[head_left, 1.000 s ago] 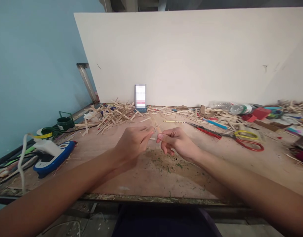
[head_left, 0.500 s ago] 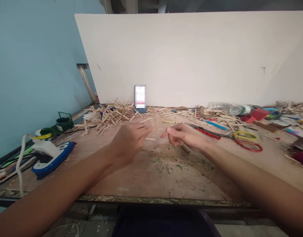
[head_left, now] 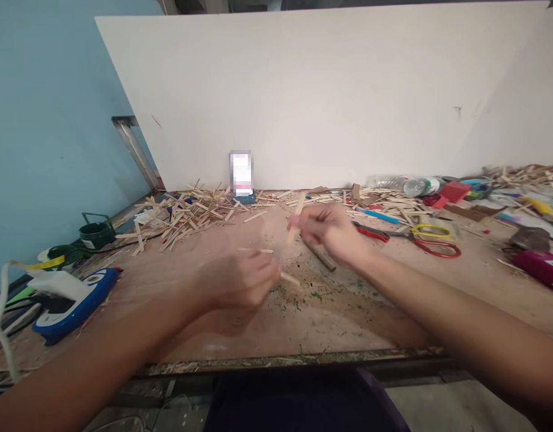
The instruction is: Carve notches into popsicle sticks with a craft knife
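Observation:
My right hand (head_left: 328,231) is closed, pinching a flat pale wooden stick (head_left: 300,204) that stands up at a tilt in front of the fingers. To the left and closer to me, my left hand (head_left: 247,279) is closed too, blurred by motion. A short wooden stick (head_left: 290,278) juts out to the right from its fingertips. Another thin wooden stick (head_left: 257,251) lies just beyond the left knuckles. Below the right hand, a brown strip (head_left: 320,255) rests on the tabletop (head_left: 195,336).
Loose wooden sticks (head_left: 186,213) are heaped at the back left, beside a phone (head_left: 242,174) leaning on the white board. Scissors (head_left: 433,240) with red and yellow handles and a blue pen (head_left: 379,216) lie right. A blue power strip (head_left: 75,306) sits left. Green crumbs dot the table's middle.
My right hand, whose index finger was extended, has risen and now pinches a stick. The left hand has come nearer to me. The view has shifted slightly to the right.

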Tool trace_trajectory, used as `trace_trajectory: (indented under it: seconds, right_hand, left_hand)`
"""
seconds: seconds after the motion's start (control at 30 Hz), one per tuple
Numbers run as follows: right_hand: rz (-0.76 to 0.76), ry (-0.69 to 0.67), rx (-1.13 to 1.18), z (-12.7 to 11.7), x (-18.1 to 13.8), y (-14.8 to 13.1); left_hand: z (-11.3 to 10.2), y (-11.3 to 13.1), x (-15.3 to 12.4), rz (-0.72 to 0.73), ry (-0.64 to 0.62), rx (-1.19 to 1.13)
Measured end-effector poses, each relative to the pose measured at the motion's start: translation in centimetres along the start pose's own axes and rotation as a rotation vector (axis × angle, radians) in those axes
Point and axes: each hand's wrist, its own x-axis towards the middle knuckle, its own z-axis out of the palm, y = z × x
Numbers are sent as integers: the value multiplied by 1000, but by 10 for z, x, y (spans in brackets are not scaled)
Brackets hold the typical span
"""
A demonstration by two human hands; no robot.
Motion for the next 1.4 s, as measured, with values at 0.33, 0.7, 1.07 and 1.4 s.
trace_trajectory:
  seconds: [0.33,0.7,1.07,1.4]
  right_hand:
    - [49,101,8,-22,11,11]
    - [165,-365,-178,-10,3,7]
    - [205,-318,-240,-8,4,13]
    - [333,-385,-332,-14,8,29]
  left_hand:
    - [-21,-2,-4,-19,167,-18]
    - [-50,40,-8,-269,150,-129]
    - [-10,-13,-22,-546,72,-84]
    - [33,-43,-52,-1093,-561,-284]
